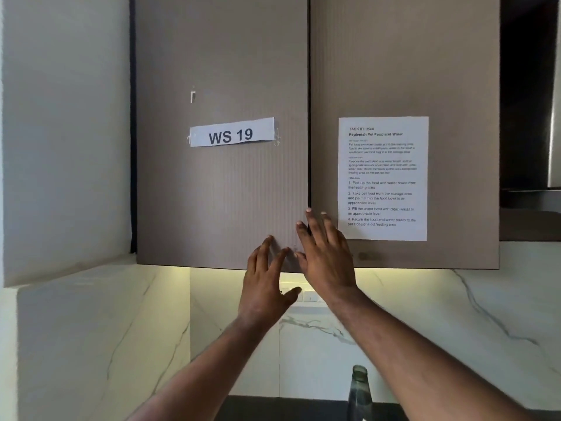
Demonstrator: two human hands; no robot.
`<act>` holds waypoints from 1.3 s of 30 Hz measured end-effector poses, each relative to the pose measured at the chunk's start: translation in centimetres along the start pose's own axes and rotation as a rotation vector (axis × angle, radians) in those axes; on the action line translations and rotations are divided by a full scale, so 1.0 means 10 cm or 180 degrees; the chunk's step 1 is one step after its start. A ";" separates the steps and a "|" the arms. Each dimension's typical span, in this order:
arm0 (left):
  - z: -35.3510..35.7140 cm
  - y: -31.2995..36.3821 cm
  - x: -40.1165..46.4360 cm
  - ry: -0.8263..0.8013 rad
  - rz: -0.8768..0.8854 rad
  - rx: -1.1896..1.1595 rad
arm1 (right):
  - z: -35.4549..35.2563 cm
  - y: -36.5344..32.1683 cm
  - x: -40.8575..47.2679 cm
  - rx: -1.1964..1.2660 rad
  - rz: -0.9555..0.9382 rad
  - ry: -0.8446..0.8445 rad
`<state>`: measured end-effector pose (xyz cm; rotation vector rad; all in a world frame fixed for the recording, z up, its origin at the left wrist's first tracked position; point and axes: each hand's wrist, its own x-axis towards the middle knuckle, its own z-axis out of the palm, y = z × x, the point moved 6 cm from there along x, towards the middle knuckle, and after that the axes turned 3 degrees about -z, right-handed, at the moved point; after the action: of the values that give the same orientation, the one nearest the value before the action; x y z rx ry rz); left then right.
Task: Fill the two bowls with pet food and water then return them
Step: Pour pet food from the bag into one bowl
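Both arms reach up toward a wall cabinet with two closed, ribbed brown doors. The left hand has its fingers spread and nearly straight, the tips touching the lower corner of the left door; it holds nothing. The right hand lies flat with straight fingers across the dark seam between the doors, its palm against the lower part of the right door, also holding nothing. A strip label reading "WS 19" is taped to the left door, and a printed task sheet hangs on the right one. Below, a dark glass bottle stands by the marble backsplash. Neither bowl nor pet food is in sight.
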<state>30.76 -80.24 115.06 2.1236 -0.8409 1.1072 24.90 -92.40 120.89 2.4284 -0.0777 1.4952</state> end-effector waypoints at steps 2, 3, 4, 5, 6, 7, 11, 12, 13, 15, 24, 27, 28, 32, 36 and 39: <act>0.11 0.00 0.06 -0.0073 -0.0041 0.0057 | 0.13 0.05 0.05 -0.0004 0.0021 -0.0078; 0.15 -0.01 0.09 -0.0101 -0.0070 0.0084 | 0.18 0.07 0.07 0.0002 0.0037 -0.0112; 0.20 -0.01 0.12 -0.0110 -0.0101 0.0106 | 0.24 0.09 0.10 0.0007 0.0052 -0.0147; 0.25 -0.02 0.15 -0.0112 -0.0125 0.0117 | 0.29 0.11 0.12 0.0004 0.0063 -0.0179; 0.29 -0.02 0.17 -0.0119 -0.0143 0.0120 | 0.34 0.13 0.13 0.0002 0.0067 -0.0216; 0.33 -0.03 0.20 -0.0135 -0.0168 0.0130 | 0.39 0.15 0.14 -0.0004 0.0073 -0.0258; 0.46 -0.08 0.26 -0.0126 -0.0207 0.0233 | 0.53 0.20 0.18 -0.0025 0.0063 -0.0395; 0.49 -0.09 0.27 -0.0102 -0.0209 0.0278 | 0.55 0.20 0.18 -0.0037 0.0062 -0.0397; 0.49 -0.10 0.27 -0.0069 -0.0206 0.0313 | 0.55 0.20 0.18 -0.0049 0.0050 -0.0390; 0.50 -0.09 0.26 -0.0045 -0.0197 0.0354 | 0.56 0.20 0.16 -0.0048 0.0008 -0.0379; 0.60 -0.10 -0.23 0.0095 -0.0161 -0.0218 | 0.55 0.25 -0.43 0.0251 0.0025 -0.0276; 0.83 -0.23 -0.65 -0.0200 -0.0337 -0.0366 | 0.74 0.30 -0.91 0.0379 0.0184 -0.0497; 0.91 -0.28 -0.77 -0.0314 -0.0399 -0.0386 | 0.80 0.32 -1.06 0.0431 0.0260 -0.0598; 1.46 -0.55 -1.33 -0.1123 -0.0869 -0.0602 | 1.13 0.42 -1.77 0.0512 0.0623 -0.1000; 2.07 -0.66 -1.89 -0.2142 -0.0939 -0.0941 | 1.29 0.61 -2.50 0.0475 0.1230 -0.1351; 2.43 -0.62 -2.21 -0.2762 -0.0910 -0.1130 | 1.28 0.76 -3.05 0.0410 0.1760 -0.1649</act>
<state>36.99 -88.64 83.33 2.2856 -0.9554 -0.1578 20.43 -106.28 90.24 2.9984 -0.8401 1.0123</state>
